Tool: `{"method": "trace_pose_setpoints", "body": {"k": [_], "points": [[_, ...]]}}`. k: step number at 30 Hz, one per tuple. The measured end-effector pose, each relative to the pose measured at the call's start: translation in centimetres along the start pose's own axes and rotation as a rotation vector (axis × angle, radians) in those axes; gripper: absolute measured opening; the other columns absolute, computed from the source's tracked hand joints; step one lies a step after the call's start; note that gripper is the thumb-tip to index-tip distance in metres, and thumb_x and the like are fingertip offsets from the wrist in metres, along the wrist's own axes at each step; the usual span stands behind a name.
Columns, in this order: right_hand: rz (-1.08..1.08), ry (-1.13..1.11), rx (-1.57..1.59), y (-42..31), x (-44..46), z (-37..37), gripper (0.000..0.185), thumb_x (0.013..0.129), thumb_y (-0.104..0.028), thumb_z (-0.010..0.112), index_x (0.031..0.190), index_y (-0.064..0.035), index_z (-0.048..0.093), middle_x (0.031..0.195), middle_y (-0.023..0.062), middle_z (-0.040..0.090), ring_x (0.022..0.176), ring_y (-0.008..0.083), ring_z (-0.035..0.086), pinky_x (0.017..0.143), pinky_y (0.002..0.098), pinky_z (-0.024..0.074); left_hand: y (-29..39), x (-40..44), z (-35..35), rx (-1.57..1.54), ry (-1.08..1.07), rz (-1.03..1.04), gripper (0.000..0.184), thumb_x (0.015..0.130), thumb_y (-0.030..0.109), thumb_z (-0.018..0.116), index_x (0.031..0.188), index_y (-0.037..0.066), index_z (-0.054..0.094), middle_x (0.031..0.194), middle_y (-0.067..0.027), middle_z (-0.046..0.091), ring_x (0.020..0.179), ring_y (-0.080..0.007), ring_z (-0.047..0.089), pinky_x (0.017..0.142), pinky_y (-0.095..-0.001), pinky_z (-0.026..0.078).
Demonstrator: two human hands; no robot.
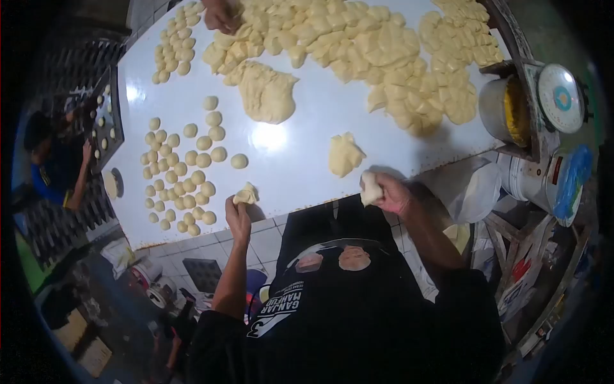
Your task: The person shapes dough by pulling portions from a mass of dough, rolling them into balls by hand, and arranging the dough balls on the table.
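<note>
In my left hand (239,219) is a small torn piece of dough (245,193), pinched at the fingertips over the near edge of the white table (300,185). My right hand (393,195) grips a pale lump of dough (370,188) at the same edge. Just beyond it lies a loose dough chunk (345,155), touching neither hand. Many round dough balls (180,169) sit in loose rows to the left of my left hand. Farther off, a large slab of dough (267,96) rests in front of a wide spread of cut dough pieces (364,38).
Another person's hand (219,16) reaches in at the far edge beside more dough balls (173,48). A co-worker (54,160) at left handles a dark tray (105,121) with dough balls. A metal pot (502,110), a scale (561,98) and a white bucket (534,179) stand at right.
</note>
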State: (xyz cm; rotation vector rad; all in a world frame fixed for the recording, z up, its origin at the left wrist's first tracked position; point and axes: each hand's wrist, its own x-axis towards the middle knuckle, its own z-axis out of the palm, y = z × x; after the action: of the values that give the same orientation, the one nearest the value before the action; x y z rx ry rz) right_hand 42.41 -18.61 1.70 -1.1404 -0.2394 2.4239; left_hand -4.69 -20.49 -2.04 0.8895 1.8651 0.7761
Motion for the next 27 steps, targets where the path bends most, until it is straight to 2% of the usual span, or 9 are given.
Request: {"method": "trace_pose_setpoints", "body": {"k": [6, 8, 11, 13, 15, 18, 20, 23, 27], "points": [[-0.275, -0.094, 0.393, -1.9, 7.5, 10.6, 0.041, 0.11, -0.054, 0.055, 0.122, -0.0165, 0.067, 0.103, 0.0004, 0.067, 0.068, 0.0142, 0.053, 0.063, 0.0312, 0.0423, 1.5, 1.5, -1.2, 0.873, -0.092, 0.9, 0.056, 0.089, 0.043, 0.083, 0.119, 0.001, 0.06, 0.126, -0.0217, 0.06, 0.116, -0.0434, 0.057, 0.102, -0.0549, 0.045], [-0.827, 0.281, -1.303, 0.8, 11.5, 11.7, 0.029, 0.103, -0.042, 0.07, 0.111, -0.0143, 0.071, 0.109, 0.0063, 0.068, 0.082, 0.0233, 0.063, 0.073, 0.0376, 0.0508, 3.3, 4.1, 1.3, 0.705, -0.097, 0.979, 0.047, 0.088, 0.035, 0.085, 0.114, 0.004, 0.061, 0.127, -0.0194, 0.06, 0.116, -0.0395, 0.058, 0.1, -0.0531, 0.045], [-1.305, 0.255, -1.906, 0.7, 18.1, 10.0, 0.018, 0.092, -0.028, 0.079, 0.099, -0.013, 0.071, 0.113, 0.0103, 0.068, 0.098, 0.0319, 0.067, 0.084, 0.0446, 0.0531, 3.6, 4.3, 7.2, 0.545, 0.023, 0.826, 0.033, 0.09, 0.022, 0.08, 0.115, 0.009, 0.064, 0.125, -0.0143, 0.064, 0.114, -0.0378, 0.058, 0.097, -0.0525, 0.044], [-1.26, 0.709, -1.713, 0.6, 21.7, 14.7, 0.025, 0.089, -0.029, 0.079, 0.104, -0.0119, 0.067, 0.117, 0.0115, 0.066, 0.109, 0.0334, 0.063, 0.092, 0.0507, 0.0472, 2.8, 1.6, 7.3, 0.539, -0.086, 0.84, 0.028, 0.091, 0.022, 0.079, 0.112, 0.01, 0.065, 0.119, -0.0126, 0.065, 0.113, -0.0352, 0.06, 0.095, -0.0496, 0.046], [-0.937, 0.589, -1.749, 5.5, 20.0, 15.8, 0.033, 0.087, -0.029, 0.082, 0.109, -0.0097, 0.067, 0.116, 0.0122, 0.064, 0.112, 0.0355, 0.061, 0.092, 0.0527, 0.0458, -0.8, -0.2, 3.4, 0.481, -0.26, 0.911, 0.025, 0.091, 0.025, 0.078, 0.108, 0.01, 0.068, 0.117, -0.0122, 0.065, 0.109, -0.0351, 0.059, 0.094, -0.05, 0.046], [-1.082, 0.247, -1.707, 7.0, 16.3, 8.4, 0.032, 0.085, -0.031, 0.086, 0.102, -0.0093, 0.07, 0.11, 0.0106, 0.064, 0.112, 0.0348, 0.062, 0.098, 0.0511, 0.0488, -1.0, 4.3, -2.3, 0.571, -0.365, 1.047, 0.024, 0.092, 0.029, 0.078, 0.104, 0.01, 0.07, 0.113, -0.0116, 0.065, 0.103, -0.0345, 0.059, 0.091, -0.0498, 0.047], [-0.819, 0.544, -1.842, 2.9, 17.5, 8.4, 0.031, 0.086, -0.032, 0.086, 0.098, -0.0101, 0.068, 0.108, 0.0095, 0.064, 0.111, 0.0336, 0.062, 0.096, 0.0501, 0.0485, -0.5, 7.4, -1.8, 0.73, -0.311, 1.13, 0.022, 0.092, 0.029, 0.077, 0.102, 0.01, 0.07, 0.107, -0.0118, 0.064, 0.099, -0.0342, 0.06, 0.087, -0.0495, 0.048], [-1.074, 0.896, -1.743, 1.5, 23.9, 15.7, 0.03, 0.089, -0.034, 0.083, 0.096, -0.0102, 0.067, 0.107, 0.0098, 0.063, 0.107, 0.0327, 0.061, 0.093, 0.0494, 0.0475, 1.8, 5.3, 4.7, 0.471, -0.148, 0.954, 0.021, 0.09, 0.026, 0.077, 0.094, 0.01, 0.064, 0.098, -0.0135, 0.062, 0.092, -0.0361, 0.06, 0.082, -0.0506, 0.047], [-1.208, 0.518, -1.912, 6.0, 18.8, 10.9, 0.033, 0.09, -0.036, 0.083, 0.098, -0.0094, 0.067, 0.105, 0.0109, 0.063, 0.103, 0.0335, 0.06, 0.089, 0.0504, 0.047, -1.3, 3.9, -0.7, 0.445, -0.392, 0.967, 0.024, 0.089, 0.027, 0.079, 0.099, 0.01, 0.066, 0.1, -0.0126, 0.063, 0.091, -0.0359, 0.061, 0.083, -0.0499, 0.048]]}}
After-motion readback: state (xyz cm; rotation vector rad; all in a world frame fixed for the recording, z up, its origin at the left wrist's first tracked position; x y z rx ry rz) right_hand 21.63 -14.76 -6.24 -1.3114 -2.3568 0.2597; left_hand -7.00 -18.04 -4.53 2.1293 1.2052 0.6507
